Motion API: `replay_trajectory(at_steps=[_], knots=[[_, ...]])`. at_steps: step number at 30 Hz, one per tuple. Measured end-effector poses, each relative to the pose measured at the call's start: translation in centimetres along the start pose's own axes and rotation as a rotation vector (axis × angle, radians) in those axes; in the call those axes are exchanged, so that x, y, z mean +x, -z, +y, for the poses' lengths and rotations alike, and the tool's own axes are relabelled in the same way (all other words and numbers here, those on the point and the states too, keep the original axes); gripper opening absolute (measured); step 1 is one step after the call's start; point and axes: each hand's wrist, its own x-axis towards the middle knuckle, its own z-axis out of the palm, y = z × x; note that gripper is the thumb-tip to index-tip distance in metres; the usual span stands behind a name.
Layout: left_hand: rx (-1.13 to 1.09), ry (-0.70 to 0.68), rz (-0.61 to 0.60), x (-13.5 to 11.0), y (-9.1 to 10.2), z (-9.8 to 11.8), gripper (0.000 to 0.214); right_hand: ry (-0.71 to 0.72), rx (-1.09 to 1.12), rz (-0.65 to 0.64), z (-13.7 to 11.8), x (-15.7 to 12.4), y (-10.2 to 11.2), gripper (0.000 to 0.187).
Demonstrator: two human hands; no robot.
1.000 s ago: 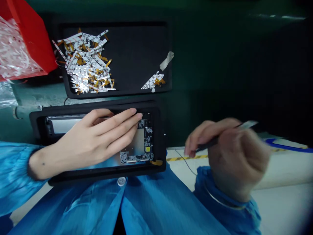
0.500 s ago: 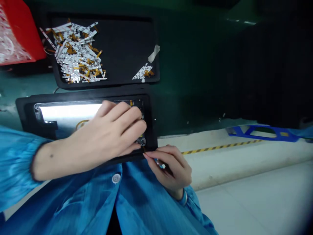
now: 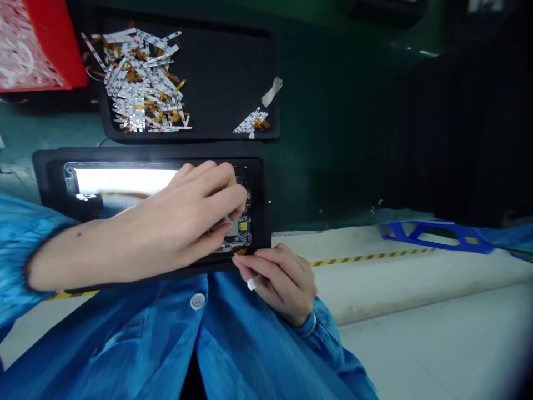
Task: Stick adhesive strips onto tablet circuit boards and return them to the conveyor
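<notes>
Black rubber fixture [image 3: 150, 153] sits directly under your hands, carrying a tablet body [image 3: 125, 181] with its circuit board [image 3: 241, 236] exposed at the end nearest your right hand. Your left hand [image 3: 195, 208] lies over that board, fingers curled down onto it; whether it grips anything cannot be told. Your right hand [image 3: 278, 283] is at the fixture's near edge, pinching a small white piece [image 3: 251, 284], too small to identify. Your hands are close but apart. Beyond your left hand, a black tray [image 3: 225, 55] holds a heap of foil strips with amber flex tails [image 3: 141, 83], and a smaller cluster [image 3: 252, 121]. A red bin [image 3: 54, 50] stands further left of it. Well right of your right hand lies a blue plastic frame [image 3: 433, 236]
</notes>
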Motion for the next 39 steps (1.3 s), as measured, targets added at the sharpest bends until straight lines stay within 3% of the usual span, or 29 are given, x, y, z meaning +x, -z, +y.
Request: replay_trajectory(at_steps=[17, 22, 28, 33, 39], knots=[[-0.031, 0.022, -0.028, -1.3, 0.2, -0.2, 0.011, -0.032, -0.019, 0.026, -0.1, -0.1, -0.4, 0.003], [0.017, -0.066, -0.055, -1.6, 0.0, -0.4, 0.02, -0.052, -0.025, -0.003, -0.3, 0.7, -0.2, 0.007], [0.004, -0.125, -0.062, -2.1, 0.1, -0.7, 0.027, -0.024, -0.044, -0.181, -0.4, 2.1, 0.9, 0.003], [-0.035, -0.155, -0.039, -2.0, -0.4, -1.1, 0.029, -0.003, -0.026, -0.256, -0.1, 2.4, 1.3, 0.003], [0.279, -0.346, -0.096, -1.8, -0.3, -1.4, 0.04, -0.135, -0.002, -0.271, 0.9, 2.8, 1.5, 0.016]])
